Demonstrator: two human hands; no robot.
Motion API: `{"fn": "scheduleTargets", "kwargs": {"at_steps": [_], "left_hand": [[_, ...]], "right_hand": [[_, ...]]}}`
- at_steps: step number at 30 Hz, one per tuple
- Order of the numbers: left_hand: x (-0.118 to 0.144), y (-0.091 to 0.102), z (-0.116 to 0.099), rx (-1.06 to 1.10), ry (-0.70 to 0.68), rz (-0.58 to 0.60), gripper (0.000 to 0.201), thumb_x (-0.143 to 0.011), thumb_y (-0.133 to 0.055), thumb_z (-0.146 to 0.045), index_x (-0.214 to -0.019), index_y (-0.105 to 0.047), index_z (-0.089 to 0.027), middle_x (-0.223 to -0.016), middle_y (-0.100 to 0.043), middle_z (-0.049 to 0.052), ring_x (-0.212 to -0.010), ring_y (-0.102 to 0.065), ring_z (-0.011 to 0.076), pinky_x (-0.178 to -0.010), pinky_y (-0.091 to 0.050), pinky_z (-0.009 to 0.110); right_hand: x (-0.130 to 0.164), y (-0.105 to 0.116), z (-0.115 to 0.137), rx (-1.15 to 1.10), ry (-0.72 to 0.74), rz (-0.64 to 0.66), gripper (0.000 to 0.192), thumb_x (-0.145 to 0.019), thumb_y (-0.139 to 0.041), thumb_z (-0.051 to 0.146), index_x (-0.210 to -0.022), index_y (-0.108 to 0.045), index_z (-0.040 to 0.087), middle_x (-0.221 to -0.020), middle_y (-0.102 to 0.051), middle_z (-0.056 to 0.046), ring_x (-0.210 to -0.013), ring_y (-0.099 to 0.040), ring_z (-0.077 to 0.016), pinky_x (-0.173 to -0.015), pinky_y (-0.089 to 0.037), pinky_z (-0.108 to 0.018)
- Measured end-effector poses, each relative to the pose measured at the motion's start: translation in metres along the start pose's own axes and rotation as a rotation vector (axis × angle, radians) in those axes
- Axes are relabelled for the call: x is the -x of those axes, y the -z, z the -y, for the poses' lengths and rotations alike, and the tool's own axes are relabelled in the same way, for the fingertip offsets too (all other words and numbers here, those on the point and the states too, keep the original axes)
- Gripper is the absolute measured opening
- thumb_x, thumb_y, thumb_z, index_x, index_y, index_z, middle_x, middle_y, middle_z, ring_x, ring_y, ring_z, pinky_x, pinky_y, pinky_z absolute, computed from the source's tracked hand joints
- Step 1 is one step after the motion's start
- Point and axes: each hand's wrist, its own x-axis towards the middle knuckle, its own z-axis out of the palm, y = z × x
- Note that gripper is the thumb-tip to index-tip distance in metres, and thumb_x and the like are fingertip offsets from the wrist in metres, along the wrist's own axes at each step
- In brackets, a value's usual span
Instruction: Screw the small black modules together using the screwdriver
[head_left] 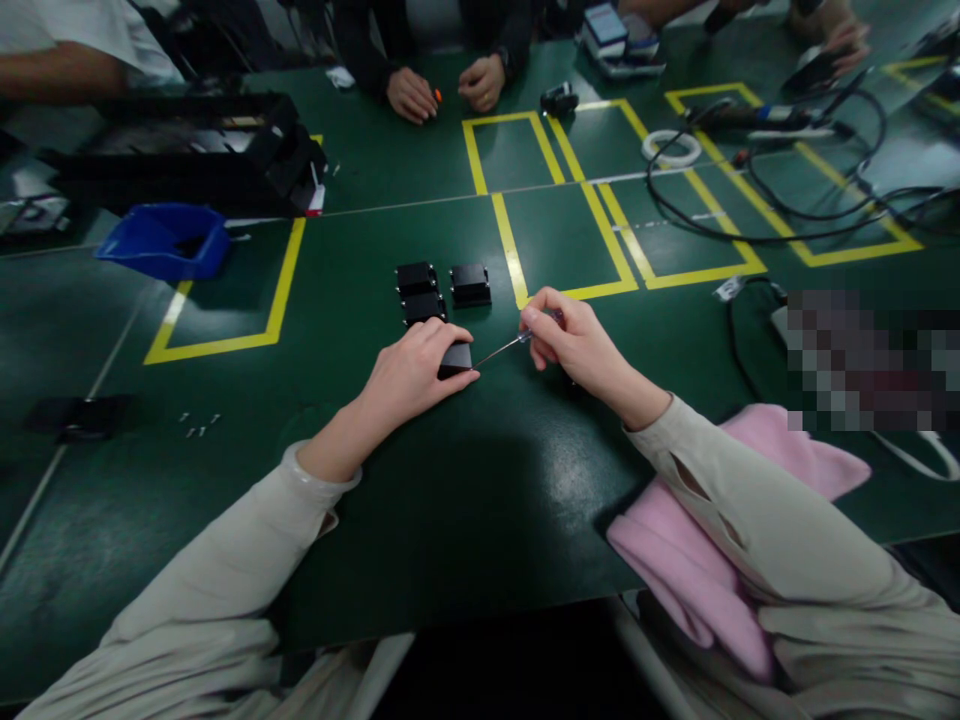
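On the surface, three blocks lay behind the foremost block. Just to that block's right was the screwdriver, its tip at the block's edge. Well to the block's left lay screws; behind and left, a bin; in front and right, a cloth.

A hand could pass over the near part of the green table, between the left sleeve and the pink cloth, or left of the three small black blocks. Those blocks stood just beyond the left hand, and the screwdriver in the right hand spanned the gap between both hands. The blue bin blocked the far left, looped black cable the far right
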Motion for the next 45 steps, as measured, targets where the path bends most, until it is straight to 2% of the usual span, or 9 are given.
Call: {"fn": "scheduleTargets", "kwargs": {"at_steps": [6, 12, 18, 23, 28, 33, 38, 42, 45], "left_hand": [[0.0001, 0.0008, -0.0003, 0.015, 0.001, 0.002, 0.042, -0.097, -0.070, -0.048, -0.130, -0.061, -0.023, -0.127, -0.069, 0.012, -0.119, -0.066, 0.0331, -0.085, -0.059, 0.042], [0.0001, 0.0010, -0.0007, 0.010, 0.006, 0.007, 0.042, -0.097, -0.070, -0.047, -0.130, -0.062, -0.023, -0.127, -0.069, 0.012, -0.120, -0.065, 0.0333, -0.087, -0.059, 0.043], [0.0002, 0.0004, -0.0003, 0.004, 0.002, 0.006, 0.042, -0.097, -0.070, -0.047, -0.131, -0.061, -0.022, -0.128, -0.069, 0.012, -0.120, -0.066, 0.0334, -0.088, -0.059, 0.043], [0.0002, 0.0005, -0.0008, 0.000, 0.004, 0.004, 0.042, -0.098, -0.070, -0.047, -0.130, -0.061, -0.022, -0.128, -0.069, 0.012, -0.119, -0.066, 0.0330, -0.086, -0.059, 0.042], [0.0002, 0.0009, -0.0008, 0.010, -0.004, 0.004, 0.043, -0.097, -0.070, -0.047, -0.130, -0.061, -0.022, -0.128, -0.069, 0.012, -0.120, -0.066, 0.0331, -0.087, -0.059, 0.043], [0.0000, 0.0013, -0.0009, 0.013, 0.004, 0.007, 0.042, -0.097, -0.069, -0.047, -0.130, -0.061, -0.023, -0.128, -0.069, 0.012, -0.120, -0.066, 0.0331, -0.086, -0.059, 0.042], [-0.0005, 0.0000, 0.0005, 0.002, -0.004, 0.005, 0.043, -0.097, -0.070, -0.048, -0.130, -0.061, -0.022, -0.127, -0.069, 0.012, -0.119, -0.066, 0.0336, -0.085, -0.059, 0.043], [-0.0003, -0.0002, 0.0004, 0.008, -0.001, 0.002, 0.042, -0.098, -0.069, -0.047, -0.130, -0.062, -0.022, -0.127, -0.069, 0.012, -0.120, -0.066, 0.0334, -0.087, -0.059, 0.043], [0.0000, 0.0002, -0.0004, 0.008, 0.004, 0.000, 0.041, -0.097, -0.070, -0.046, -0.130, -0.062, -0.023, -0.127, -0.069, 0.011, -0.120, -0.066, 0.0328, -0.088, -0.059, 0.043]], "right_hand": [[0.0004, 0.0000, 0.0014, -0.020, -0.010, -0.014, 0.024, -0.103, -0.068, 0.040, -0.098, -0.051, 0.024, -0.053, -0.053, 0.012, -0.044, -0.056, -0.0097, -0.048, -0.041, -0.022], [0.0003, 0.0000, 0.0021, -0.004, -0.007, 0.008, 0.039, -0.103, -0.067, 0.055, -0.086, -0.054, 0.022, -0.048, -0.043, 0.012, -0.041, -0.052, -0.0086, -0.045, -0.036, -0.022], [0.0001, -0.0006, 0.0011, -0.051, -0.005, -0.019, 0.030, -0.101, -0.071, 0.046, -0.096, -0.052, 0.023, -0.052, -0.052, 0.012, -0.043, -0.055, -0.0093, -0.047, -0.041, -0.022], [0.0001, 0.0002, 0.0014, 0.004, -0.012, 0.007, 0.037, -0.103, -0.066, 0.053, -0.087, -0.054, 0.022, -0.048, -0.045, 0.012, -0.041, -0.052, -0.0083, -0.045, -0.035, -0.021], [0.0001, -0.0006, 0.0010, -0.013, -0.002, -0.021, 0.028, -0.102, -0.070, 0.045, -0.096, -0.052, 0.024, -0.053, -0.053, 0.011, -0.044, -0.055, -0.0094, -0.047, -0.040, -0.022], [0.0003, -0.0007, 0.0011, 0.016, -0.011, 0.003, 0.036, -0.103, -0.067, 0.052, -0.087, -0.052, 0.023, -0.047, -0.043, 0.013, -0.040, -0.051, -0.0088, -0.045, -0.036, -0.022], [0.0001, -0.0006, 0.0010, -0.026, -0.008, -0.017, 0.030, -0.102, -0.070, 0.046, -0.096, -0.051, 0.024, -0.053, -0.053, 0.012, -0.044, -0.055, -0.0095, -0.048, -0.042, -0.023], [-0.0002, -0.0007, 0.0010, -0.010, -0.011, 0.000, 0.040, -0.103, -0.065, 0.058, -0.089, -0.053, 0.023, -0.048, -0.044, 0.013, -0.041, -0.052, -0.0093, -0.047, -0.039, -0.023], [0.0000, -0.0008, 0.0005, -0.001, -0.011, -0.007, 0.037, -0.104, -0.065, 0.056, -0.091, -0.053, 0.024, -0.048, -0.043, 0.013, -0.041, -0.052, -0.0093, -0.046, -0.036, -0.023]]}}
